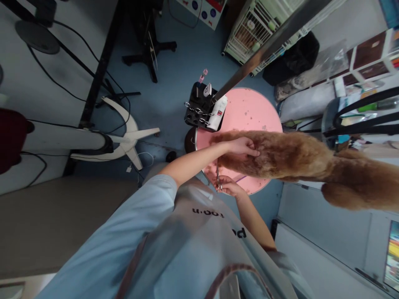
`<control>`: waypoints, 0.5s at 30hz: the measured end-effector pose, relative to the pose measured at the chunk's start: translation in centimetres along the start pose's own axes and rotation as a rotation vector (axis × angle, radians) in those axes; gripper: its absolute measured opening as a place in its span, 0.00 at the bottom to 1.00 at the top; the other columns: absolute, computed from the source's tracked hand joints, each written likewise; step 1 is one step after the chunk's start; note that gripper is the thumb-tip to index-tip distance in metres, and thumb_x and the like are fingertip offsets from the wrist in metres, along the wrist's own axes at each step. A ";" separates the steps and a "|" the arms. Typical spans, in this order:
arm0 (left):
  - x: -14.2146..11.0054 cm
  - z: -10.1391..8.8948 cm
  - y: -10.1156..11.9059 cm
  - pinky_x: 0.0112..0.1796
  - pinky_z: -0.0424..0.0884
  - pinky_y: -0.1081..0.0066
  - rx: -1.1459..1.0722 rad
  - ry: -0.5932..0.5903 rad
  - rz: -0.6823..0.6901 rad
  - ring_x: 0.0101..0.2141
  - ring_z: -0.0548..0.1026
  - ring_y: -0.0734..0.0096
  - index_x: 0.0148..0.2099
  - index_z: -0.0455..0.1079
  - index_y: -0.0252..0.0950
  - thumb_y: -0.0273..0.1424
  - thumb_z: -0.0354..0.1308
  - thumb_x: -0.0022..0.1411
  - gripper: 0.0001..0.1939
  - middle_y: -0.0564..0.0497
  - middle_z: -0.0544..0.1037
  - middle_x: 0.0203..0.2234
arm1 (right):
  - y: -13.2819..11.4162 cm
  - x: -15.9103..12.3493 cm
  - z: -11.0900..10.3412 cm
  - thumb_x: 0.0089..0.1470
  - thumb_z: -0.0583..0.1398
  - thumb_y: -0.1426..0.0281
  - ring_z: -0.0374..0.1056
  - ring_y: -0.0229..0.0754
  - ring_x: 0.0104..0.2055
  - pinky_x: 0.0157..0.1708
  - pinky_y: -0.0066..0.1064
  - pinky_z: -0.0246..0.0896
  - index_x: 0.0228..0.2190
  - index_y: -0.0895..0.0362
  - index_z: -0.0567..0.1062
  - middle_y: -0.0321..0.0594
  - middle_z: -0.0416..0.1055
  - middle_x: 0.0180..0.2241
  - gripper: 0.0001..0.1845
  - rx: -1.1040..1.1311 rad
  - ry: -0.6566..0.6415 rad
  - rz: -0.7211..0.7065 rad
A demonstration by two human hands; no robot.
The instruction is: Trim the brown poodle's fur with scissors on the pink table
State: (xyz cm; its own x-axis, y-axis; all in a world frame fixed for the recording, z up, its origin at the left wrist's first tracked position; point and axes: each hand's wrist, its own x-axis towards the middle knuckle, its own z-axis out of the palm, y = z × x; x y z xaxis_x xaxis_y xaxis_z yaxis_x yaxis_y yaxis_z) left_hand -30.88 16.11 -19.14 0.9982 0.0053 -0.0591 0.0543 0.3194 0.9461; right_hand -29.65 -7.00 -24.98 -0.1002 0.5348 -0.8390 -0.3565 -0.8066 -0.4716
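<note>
A brown curly-coated dog (289,153) stands on a round pink grooming table (249,108), its body stretching off to the right. My left hand (245,146) is on the fur at the dog's hind end, fingers partly curled against it; any tuft or tail under them is hidden. Closer to my body, my right hand (230,185) grips a pair of scissors (218,174) by the handles. The blades point away from me, toward the fur of the hind legs. Loose clippings dot the tabletop.
A black tool holder (196,106) with several scissors and a white bottle (217,114) hangs at the table's far-left edge. A metal post (249,66) rises beside it. White cage (249,35) and a black bin bag (296,58) stand behind; a white stand base (126,143) is left.
</note>
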 end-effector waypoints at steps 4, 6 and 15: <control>-0.2 0.2 0.0 0.29 0.54 0.70 -0.035 0.034 0.007 0.24 0.60 0.77 0.26 0.61 0.34 0.46 0.65 0.48 0.22 0.54 0.64 0.22 | 0.2 -1.3 -1.9 0.38 0.70 0.75 0.72 0.40 0.35 0.36 0.28 0.68 0.43 0.60 0.75 0.40 0.77 0.33 0.26 -0.113 -0.164 0.111; -0.2 0.3 -0.1 0.30 0.55 0.70 -0.043 0.041 0.016 0.24 0.61 0.77 0.25 0.61 0.33 0.45 0.66 0.48 0.22 0.53 0.66 0.22 | -0.2 -1.8 -2.8 0.37 0.69 0.76 0.72 0.39 0.35 0.36 0.27 0.68 0.44 0.61 0.76 0.40 0.77 0.33 0.27 -0.166 -0.202 0.143; 0.3 0.6 -1.0 0.30 0.57 0.69 -0.028 0.070 0.047 0.25 0.61 0.76 0.25 0.62 0.33 0.42 0.64 0.51 0.19 0.53 0.66 0.22 | -2.4 -1.7 -4.2 0.36 0.67 0.75 0.74 0.43 0.36 0.36 0.31 0.68 0.39 0.61 0.77 0.46 0.79 0.35 0.22 -0.289 -0.157 0.159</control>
State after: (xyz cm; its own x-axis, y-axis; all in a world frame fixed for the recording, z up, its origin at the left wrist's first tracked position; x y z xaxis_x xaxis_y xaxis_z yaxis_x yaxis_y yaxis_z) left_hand -30.59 15.27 -19.88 0.9955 0.0868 -0.0381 0.0059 0.3438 0.9390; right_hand -24.71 -7.01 -23.60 -0.2829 0.4109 -0.8667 -0.0497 -0.9087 -0.4146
